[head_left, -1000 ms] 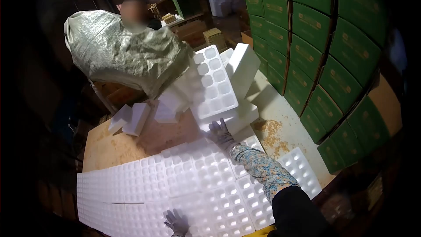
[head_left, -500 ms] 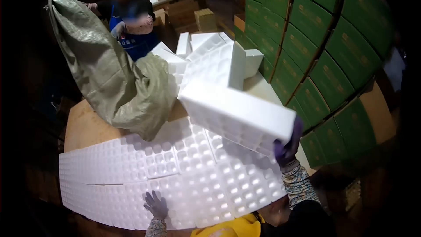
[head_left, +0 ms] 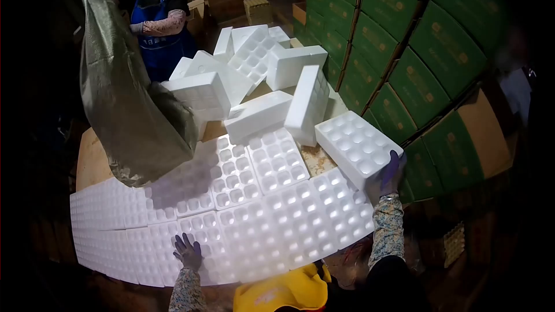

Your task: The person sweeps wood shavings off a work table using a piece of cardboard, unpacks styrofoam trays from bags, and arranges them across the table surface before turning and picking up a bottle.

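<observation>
My right hand (head_left: pixel 392 174), in a purple glove, grips the right end of a white foam tray (head_left: pixel 359 145) with rows of round hollows. That tray is tilted above the table's right side, its dimpled face turned up. My left hand (head_left: pixel 189 253), also gloved, lies with fingers spread on the laid-out foam trays (head_left: pixel 260 228). These sit side by side in rows across the near half of the table, hollows upward. Beyond them a loose heap of foam trays (head_left: pixel 257 112) lies at odd angles, some on edge.
Across the table a person in a blue apron (head_left: pixel 159 37) holds up a large grey-green woven sack (head_left: pixel 124 98), its lower end over the table. Stacked green cartons (head_left: pixel 399 52) line the right side. Bare wood of the table (head_left: pixel 92 164) shows at the left.
The tray in my right hand has swung right and turned, now showing its hollows. More loose trays lie spread on the table. The sack has shifted left, and my left hand is slightly farther left.
</observation>
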